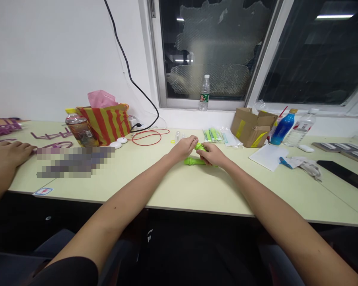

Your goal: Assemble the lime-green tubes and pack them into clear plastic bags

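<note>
My right hand (pixel 212 154) is closed round a lime-green plastic piece (pixel 199 146) with a rounded end, held just above the table. My left hand (pixel 185 147) is beside it, its thumb and fingers pinched together close to the green piece. What the left fingertips hold, if anything, is too small to make out. Under the hands a second lime-green plastic piece (pixel 191 161), long with a ringed end, lies on the table (pixel 179 186); my right hand partly covers it. Behind the hands are clear bags with green pieces (pixel 213 135) and small clear plastic parts (pixel 178 136).
A co-worker's hand (pixel 10 159) rests at the left, near purple plastic parts (pixel 55 147). Further back stand a striped bag (pixel 107 125), a tea bottle (pixel 80 129), a cardboard box (pixel 249 127) and a blue bottle (pixel 283 127). A glove (pixel 304 165) and a black phone-like slab (pixel 346 175) lie right.
</note>
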The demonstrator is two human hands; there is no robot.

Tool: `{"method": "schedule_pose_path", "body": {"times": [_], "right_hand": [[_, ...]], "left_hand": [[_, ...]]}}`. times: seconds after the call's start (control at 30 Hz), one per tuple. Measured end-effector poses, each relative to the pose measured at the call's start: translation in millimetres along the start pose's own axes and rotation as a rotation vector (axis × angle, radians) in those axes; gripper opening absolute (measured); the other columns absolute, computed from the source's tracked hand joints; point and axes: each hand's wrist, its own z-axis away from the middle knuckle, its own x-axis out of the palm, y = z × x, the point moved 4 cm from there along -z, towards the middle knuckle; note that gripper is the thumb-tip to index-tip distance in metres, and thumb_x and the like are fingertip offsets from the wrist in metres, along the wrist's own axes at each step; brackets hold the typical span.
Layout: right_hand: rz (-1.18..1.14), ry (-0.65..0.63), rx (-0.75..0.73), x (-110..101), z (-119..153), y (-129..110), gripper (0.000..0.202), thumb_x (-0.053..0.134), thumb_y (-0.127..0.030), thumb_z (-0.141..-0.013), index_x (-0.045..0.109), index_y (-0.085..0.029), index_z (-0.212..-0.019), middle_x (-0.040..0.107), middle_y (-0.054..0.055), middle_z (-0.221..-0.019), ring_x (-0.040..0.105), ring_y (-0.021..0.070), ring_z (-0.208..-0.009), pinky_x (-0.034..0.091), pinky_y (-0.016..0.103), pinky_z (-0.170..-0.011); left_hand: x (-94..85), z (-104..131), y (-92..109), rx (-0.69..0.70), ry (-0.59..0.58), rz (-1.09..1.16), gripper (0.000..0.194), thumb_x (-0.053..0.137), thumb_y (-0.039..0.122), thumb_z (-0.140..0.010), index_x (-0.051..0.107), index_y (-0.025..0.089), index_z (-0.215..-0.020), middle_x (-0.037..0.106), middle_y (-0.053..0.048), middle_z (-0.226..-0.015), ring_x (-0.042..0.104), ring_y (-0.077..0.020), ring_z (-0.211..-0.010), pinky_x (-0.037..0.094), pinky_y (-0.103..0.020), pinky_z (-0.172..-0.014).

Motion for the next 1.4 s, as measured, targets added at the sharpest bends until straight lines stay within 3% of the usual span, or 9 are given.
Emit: {"method": "schedule_pose_path", "body": {"times": [0.2,0.33,0.53,0.8,1.03,1.2,1.3,1.4], "right_hand": [[-0.001,-0.006,-0.001,0,-1,4,0.023,0.055,-0.045,-0.086,0.047,-0.023,-0.083,0.061,0.000,-0.063,0.050,0.0136,-0.040,0.034,0.026,-0.037],[0.021,0.016,-0.076,-3,0,3,0.025,0.056,-0.045,-0.087,0.049,-0.022,-0.081,0.057,-0.002,-0.058,0.048,0.0116,-0.041,0.036,0.024,-0.040],[-0.066,-0.052,-0.136,-5,0,-1,0.026,0.059,-0.044,-0.086,0.052,-0.020,-0.079,0.052,-0.005,-0.054,0.043,0.0083,-0.035,0.032,0.022,-0.035],[-0.124,-0.131,-0.121,-7,1,-3,0.021,0.059,-0.040,-0.087,0.059,-0.019,-0.086,0.053,-0.004,-0.054,0.043,0.0084,-0.035,0.031,0.022,-0.030],[-0.100,-0.218,-0.074,-12,4,-3,0.024,0.061,-0.042,-0.086,0.061,-0.017,-0.086,0.057,-0.002,-0.057,0.045,0.0085,-0.037,0.034,0.022,-0.032],[-0.060,-0.250,-0.051,-16,6,-4,0.022,0.060,-0.039,-0.086,0.061,-0.017,-0.087,0.057,-0.002,-0.057,0.044,0.0086,-0.037,0.036,0.022,-0.033],[-0.046,-0.222,-0.056,-17,5,-5,0.019,0.059,-0.037,-0.087,0.058,-0.018,-0.085,0.056,-0.003,-0.055,0.043,0.0085,-0.035,0.034,0.022,-0.033],[-0.026,-0.158,-0.067,-18,2,-3,0.019,0.058,-0.035,-0.087,0.053,-0.019,-0.079,0.053,-0.003,-0.053,0.042,0.0087,-0.034,0.032,0.023,-0.032]], "left_hand": [[0.9,5,2,-0.016,-0.019,0.150,0.031,0.049,0.046,-0.092,0.053,0.021,-0.110,0.059,0.001,-0.075,0.057,-0.0144,-0.069,0.042,-0.027,-0.066],[2.5,3,-3,-0.047,0.006,0.302,0.034,0.068,0.042,-0.079,0.054,0.021,-0.101,0.056,0.002,-0.075,0.053,-0.0127,-0.067,0.042,-0.026,-0.061],[0.3,-1,-4,-0.027,-0.009,0.416,0.028,0.065,0.042,-0.082,0.054,0.020,-0.095,0.046,0.004,-0.067,0.047,-0.0105,-0.063,0.041,-0.024,-0.059],[0.3,0,2,0.014,-0.027,0.326,0.027,0.053,0.046,-0.089,0.052,0.020,-0.092,0.042,0.005,-0.064,0.047,-0.0102,-0.059,0.040,-0.024,-0.057],[-0.5,4,5,-0.033,-0.154,0.256,0.029,0.044,0.048,-0.094,0.049,0.019,-0.094,0.057,0.002,-0.071,0.057,-0.0114,-0.057,0.041,-0.024,-0.055],[-5.1,6,16,-0.011,-0.255,0.040,0.029,0.035,0.042,-0.098,0.051,0.019,-0.108,0.064,-0.001,-0.073,0.063,-0.0155,-0.066,0.046,-0.028,-0.063],[-4.3,3,20,0.085,-0.189,-0.191,0.029,0.032,0.034,-0.100,0.052,0.018,-0.114,0.067,-0.006,-0.090,0.065,-0.0191,-0.081,0.048,-0.031,-0.071],[1.0,-1,22,0.199,-0.064,-0.386,0.025,0.032,0.025,-0.100,0.053,0.016,-0.109,0.066,-0.011,-0.103,0.064,-0.0203,-0.093,0.047,-0.032,-0.078]]}}
